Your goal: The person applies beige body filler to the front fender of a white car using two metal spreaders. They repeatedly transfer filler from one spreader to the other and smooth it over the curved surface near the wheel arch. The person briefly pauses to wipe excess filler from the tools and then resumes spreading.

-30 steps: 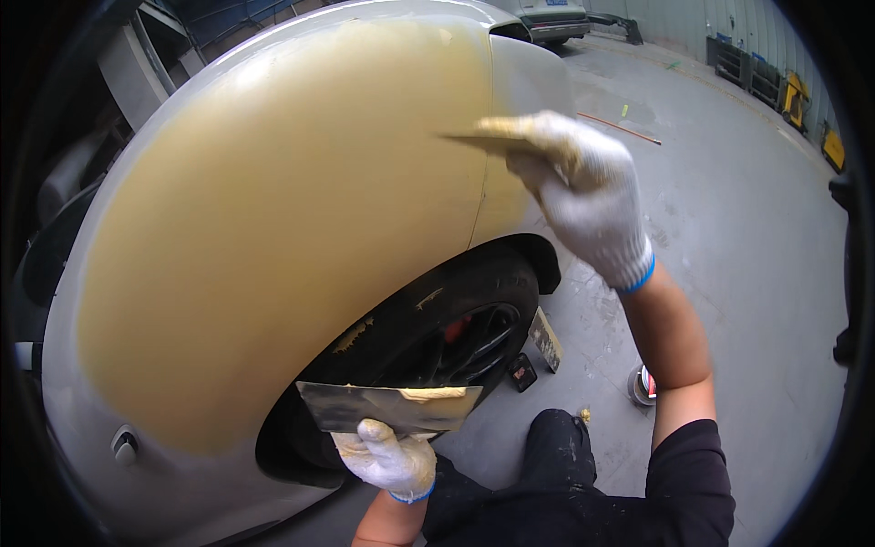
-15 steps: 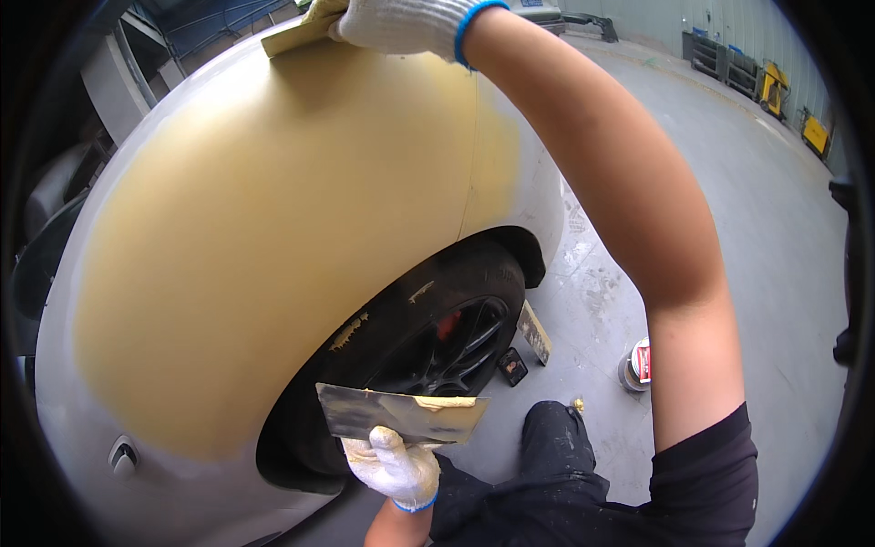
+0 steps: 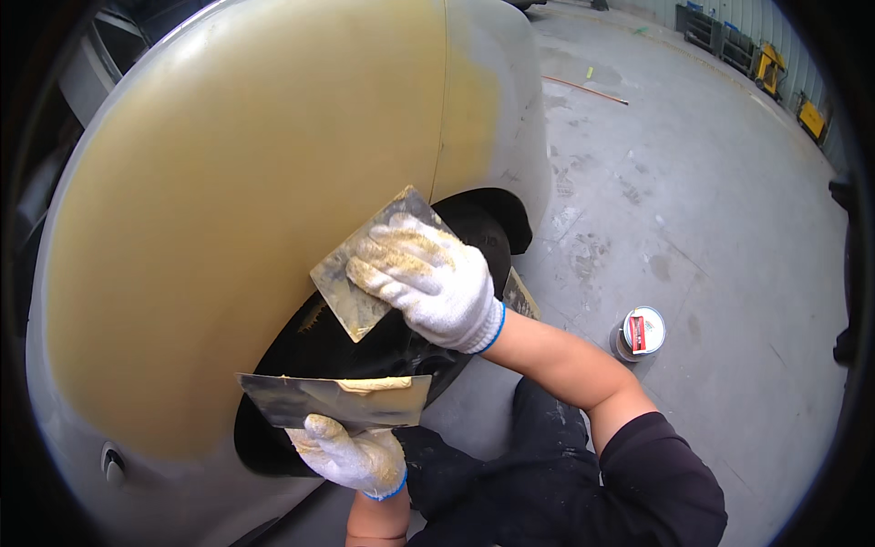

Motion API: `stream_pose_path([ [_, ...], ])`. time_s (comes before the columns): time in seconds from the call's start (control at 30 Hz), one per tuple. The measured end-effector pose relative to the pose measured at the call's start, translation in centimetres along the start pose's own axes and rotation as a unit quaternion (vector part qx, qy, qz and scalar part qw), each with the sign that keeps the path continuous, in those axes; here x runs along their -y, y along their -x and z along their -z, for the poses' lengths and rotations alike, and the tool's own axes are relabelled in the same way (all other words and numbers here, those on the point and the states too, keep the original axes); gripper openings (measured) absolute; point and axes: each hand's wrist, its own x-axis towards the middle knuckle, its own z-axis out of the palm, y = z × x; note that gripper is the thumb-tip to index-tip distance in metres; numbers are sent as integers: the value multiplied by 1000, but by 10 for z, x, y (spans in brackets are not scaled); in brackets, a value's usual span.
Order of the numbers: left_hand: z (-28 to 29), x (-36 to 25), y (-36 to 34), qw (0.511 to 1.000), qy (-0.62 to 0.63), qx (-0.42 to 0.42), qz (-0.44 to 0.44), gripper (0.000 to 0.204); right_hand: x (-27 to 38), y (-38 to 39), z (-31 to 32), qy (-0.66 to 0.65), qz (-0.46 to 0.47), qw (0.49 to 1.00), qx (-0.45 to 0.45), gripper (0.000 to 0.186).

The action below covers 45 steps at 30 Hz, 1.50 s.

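White knitted gloves, smeared with yellow, cover both hands. My left hand point(image 3: 351, 459) grips a wide, flat filler spreader point(image 3: 301, 398) from below, thumb on its face. Yellow body filler point(image 3: 375, 385) lies along the upper edge of that spreader. My right hand point(image 3: 428, 283) is closed on a second, squarish putty spreader point(image 3: 351, 296), fingers laid over its face. This one is tilted in front of the wheel arch, close to the fender's lower edge; I cannot tell whether it touches. Behind it curves the car fender point(image 3: 264, 164), coated with a broad yellow patch.
A dark tyre point(image 3: 319, 342) sits in the wheel arch, mostly hidden. Beside it, another spreader point(image 3: 520, 299) leans low. A round can point(image 3: 641, 334) stands on the grey floor at right. Yellow equipment point(image 3: 770, 71) lines the far wall. My knees are close below the wheel.
My right hand has come down from the top of the fender to the wheel arch with its spreader. My left hand and its spreader have shifted slightly left. The view has moved a little.
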Motion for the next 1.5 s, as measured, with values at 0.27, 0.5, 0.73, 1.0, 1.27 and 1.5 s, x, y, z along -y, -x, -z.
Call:
stream_pose_path([
  [0.27, -29, 0, -5, 996, 55, 47, 49, 43, 16, 25, 64, -451, -387, 804, 1, 37],
  [0.5, -40, -12, -22, 998, 40, 37, -10, 32, -21, -7, 107, -174, -112, 971, 123, 45],
  [0.73, -59, -25, -35, 997, 27, -21, -73, 34, -8, -27, 121, -91, 150, 937, 301, 38],
  [1.0, -52, -58, -39, 998, 25, -19, -61, 42, -186, -211, 87, -21, -112, 992, 60, 27],
  [1.27, -42, -32, -31, 998, 33, 54, 27, 42, -198, -253, 49, 37, -81, 983, 159, 31],
  [1.5, -26, 9, -29, 992, 53, 79, 77, 42, -139, -144, 26, 23, -63, 997, 42, 25],
])
